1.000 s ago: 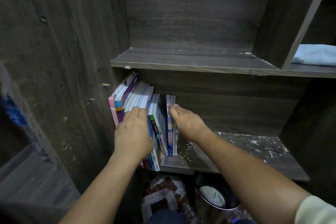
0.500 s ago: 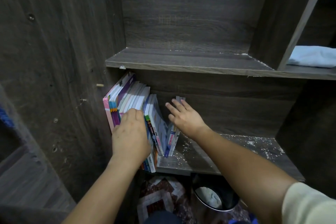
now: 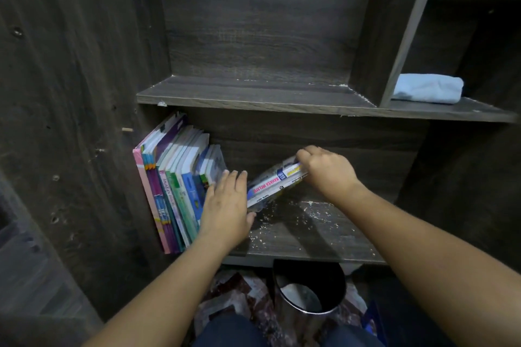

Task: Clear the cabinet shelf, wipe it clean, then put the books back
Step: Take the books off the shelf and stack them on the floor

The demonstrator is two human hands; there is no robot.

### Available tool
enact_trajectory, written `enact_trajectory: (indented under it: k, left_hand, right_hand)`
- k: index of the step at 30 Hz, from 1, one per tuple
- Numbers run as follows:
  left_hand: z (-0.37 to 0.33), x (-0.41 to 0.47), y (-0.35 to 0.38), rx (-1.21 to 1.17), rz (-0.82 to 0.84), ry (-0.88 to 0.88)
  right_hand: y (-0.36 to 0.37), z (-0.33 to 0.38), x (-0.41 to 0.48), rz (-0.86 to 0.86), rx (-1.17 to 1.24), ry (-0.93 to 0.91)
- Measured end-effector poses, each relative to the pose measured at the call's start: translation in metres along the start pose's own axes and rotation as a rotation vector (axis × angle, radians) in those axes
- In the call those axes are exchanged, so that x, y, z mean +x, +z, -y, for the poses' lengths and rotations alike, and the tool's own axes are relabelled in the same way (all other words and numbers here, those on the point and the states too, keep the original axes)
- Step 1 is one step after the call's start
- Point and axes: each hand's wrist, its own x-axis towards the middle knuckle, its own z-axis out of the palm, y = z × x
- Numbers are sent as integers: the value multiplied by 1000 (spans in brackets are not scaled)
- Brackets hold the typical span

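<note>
Several thin, colourful books (image 3: 172, 177) stand leaning against the left wall of the lower cabinet shelf (image 3: 310, 231). My left hand (image 3: 225, 205) rests flat against their right side, fingers straight. My right hand (image 3: 327, 172) grips the top of two or three white and blue books (image 3: 270, 186) and holds them tilted far to the right, their bottom ends near my left hand. The shelf board under them is dark wood strewn with white crumbs and dust.
A folded light blue cloth (image 3: 428, 89) lies on the upper shelf (image 3: 253, 96) in the right compartment. Below the lower shelf stands a black round bin (image 3: 310, 287) on a patterned floor mat (image 3: 234, 296). The cabinet's dark side wall (image 3: 70, 121) rises at left.
My right hand has closed on the rightmost books and tipped them away to the right, apart from the stack. My left hand slid to the right side of the leaning stack.
</note>
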Motion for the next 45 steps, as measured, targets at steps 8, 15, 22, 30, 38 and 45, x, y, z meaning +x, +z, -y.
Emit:
enact_trajectory:
  k: [8, 15, 22, 30, 38, 45]
  left_hand:
    - [-30, 18, -10, -99, 114, 63]
    - [-64, 16, -4, 15, 37, 256]
    - [-127, -4, 0, -35, 167, 465]
    - [-216, -32, 7, -151, 299, 660]
    - [-323, -82, 49, -265, 498, 856]
    - [-397, -130, 99, -238, 682, 935]
  right_hand:
    - [-16, -28, -58, 18, 69, 101]
    - [-13, -27, -98, 201, -99, 190]
    - [-20, -52, -150, 466, 126, 207]
    - [-32, -94, -246, 576, 228, 430]
    - [-35, -128, -363, 694, 303, 643]
    - [-9, -151, -453, 842, 426, 810]
